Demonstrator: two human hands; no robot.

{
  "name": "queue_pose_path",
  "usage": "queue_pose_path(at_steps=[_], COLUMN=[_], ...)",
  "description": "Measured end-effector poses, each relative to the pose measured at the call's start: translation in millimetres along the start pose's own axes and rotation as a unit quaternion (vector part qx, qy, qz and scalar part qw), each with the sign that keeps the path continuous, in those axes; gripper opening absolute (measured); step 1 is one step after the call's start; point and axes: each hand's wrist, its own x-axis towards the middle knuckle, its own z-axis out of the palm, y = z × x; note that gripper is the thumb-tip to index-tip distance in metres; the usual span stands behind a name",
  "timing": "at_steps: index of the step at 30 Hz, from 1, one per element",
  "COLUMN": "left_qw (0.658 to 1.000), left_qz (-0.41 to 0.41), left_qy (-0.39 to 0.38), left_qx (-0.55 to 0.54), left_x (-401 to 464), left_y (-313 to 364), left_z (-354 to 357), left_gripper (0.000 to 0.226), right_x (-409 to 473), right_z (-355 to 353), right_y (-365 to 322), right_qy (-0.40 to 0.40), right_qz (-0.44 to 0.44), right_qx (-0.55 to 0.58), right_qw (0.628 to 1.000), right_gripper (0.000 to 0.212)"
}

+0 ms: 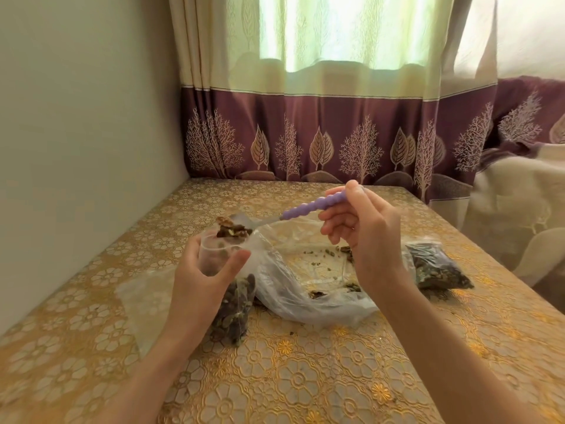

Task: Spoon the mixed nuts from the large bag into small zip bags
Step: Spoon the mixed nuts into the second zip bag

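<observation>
Holding the open mouth of a small clear plastic zip bag (pixel 227 296), the left hand (pixel 203 276) has its fingers and thumb curled around the top of the bag, and the bag hangs down, already partly full of dark mixed nuts. The right hand (pixel 363 228) pinches the purple ribbed handle of a metal spoon (pixel 293 211) between thumb and fingers. The bowl of the spoon carries a heap of mixed nuts (pixel 234 229) just above the mouth of the small bag. The large clear plastic bag (pixel 305 289) lies crumpled and nearly flat on the gold flower-patterned tablecloth (pixel 305 377), between the two hands, with only a few nuts inside. Another filled small zip bag (pixel 437 267) lies on the table to the right, behind the right wrist.
</observation>
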Motion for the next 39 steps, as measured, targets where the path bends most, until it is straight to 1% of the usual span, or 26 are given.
queue_pose_path(at_steps=[3,5,7,9,11,14,16,19,22,25,28,31,33,35,36,39], left_qw=[1.000,1.000,1.000,1.000,1.000,1.000,1.000,1.000,1.000,1.000,1.000,0.999,0.998,0.998,0.998,0.999], left_qz=[0.006,0.006,0.003,0.006,0.016,0.023,0.020,0.019,0.018,0.018,0.017,0.008,0.000,0.000,0.001,-0.004], left_qy=[-0.011,-0.013,-0.012,-0.011,-0.013,-0.016,-0.013,-0.010,0.000,0.005,0.009,0.020,0.022,0.018,0.016,0.002], left_qx=[-0.009,-0.012,-0.013,-0.012,-0.006,0.006,0.005,0.009,0.009,0.009,0.004,-0.031,-0.053,-0.058,-0.057,-0.049], left_x=[-0.1,0.0,0.0,-0.2,-0.6,-1.5,-1.8,-3.0,-4.1,-3.7,-3.2,-1.8,-1.0,-1.0,-1.1,-2.8], left_y=[1.1,1.7,1.2,0.9,0.2,0.4,-0.3,0.3,1.8,3.1,4.5,5.2,5.8,6.6,6.7,6.2], left_z=[0.3,0.3,0.1,0.3,0.4,1.5,1.3,1.1,0.9,1.0,0.4,-1.6,-2.0,-1.9,-1.4,0.5], left_gripper=[0.043,0.041,0.044,0.049,0.048,0.046,0.048,0.048,0.050,0.050,0.057,0.063,0.061,0.057,0.058,0.070], right_x=[-2.7,-2.8,-2.0,-0.8,0.8,5.3,7.7,6.4,1.4,-1.3,-1.7,-2.1,-2.8,-3.5,-3.8,-5.7], right_z=[0.4,0.1,-1.6,-5.1,-9.8,-19.4,-26.1,-36.4,-45.6,-49.4,-51.2,-53.1,-53.4,-51.5,-50.2,-47.7], right_y=[3.6,3.8,4.1,5.6,9.3,15.6,21.0,33.0,46.4,54.1,58.0,59.3,59.4,60.1,60.8,62.3], right_qy=[-0.034,-0.044,-0.040,-0.012,0.029,0.087,0.113,0.130,0.119,0.087,0.059,0.053,0.043,0.029,0.026,0.020], right_qz=[-0.035,-0.045,-0.046,-0.038,-0.020,0.017,0.026,0.002,-0.007,0.001,0.012,0.023,0.028,0.044,0.055,0.092], right_qx=[-0.012,-0.006,0.008,0.033,0.060,0.084,0.050,-0.057,-0.135,-0.160,-0.166,-0.166,-0.165,-0.156,-0.150,-0.127], right_qw=[0.999,0.998,0.998,0.999,0.998,0.993,0.992,0.990,0.984,0.983,0.984,0.984,0.985,0.986,0.987,0.988], right_gripper=[0.031,0.028,0.028,0.031,0.034,0.030,0.029,0.030,0.029,0.029,0.028,0.029,0.031,0.033,0.033,0.035])
